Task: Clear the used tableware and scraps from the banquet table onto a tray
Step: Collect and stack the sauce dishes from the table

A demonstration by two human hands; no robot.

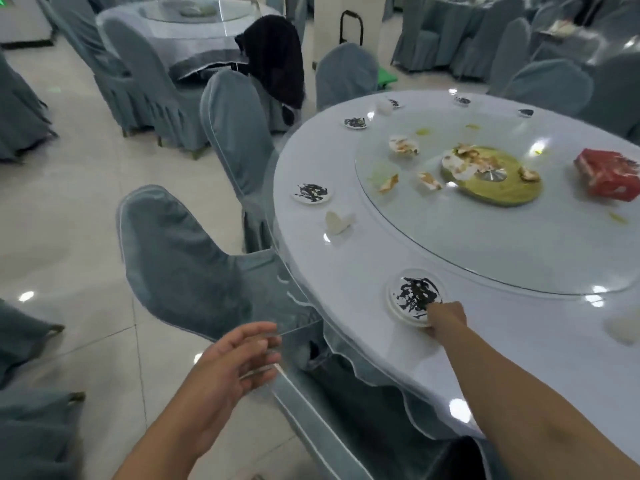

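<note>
1. A banquet hall with grey-blue covered chairs; the round white-clothed banquet table (519, 323) fills the right of the frame, its glass turntable (485, 244) strewn with scraps.
2. The small white saucer of dark scraps (414, 294) sits at the table's near edge, lower centre.
3. The right hand (445, 318) has its fingers curled onto the saucer's near rim, apparently pinching it.
4. The left hand (239, 362) hangs lower left, fingers apart and relaxed, holding nothing.
5. Best lift the saucer level so the scraps stay on it; the free hand could steady it.
6. No tray is in view.
</note>
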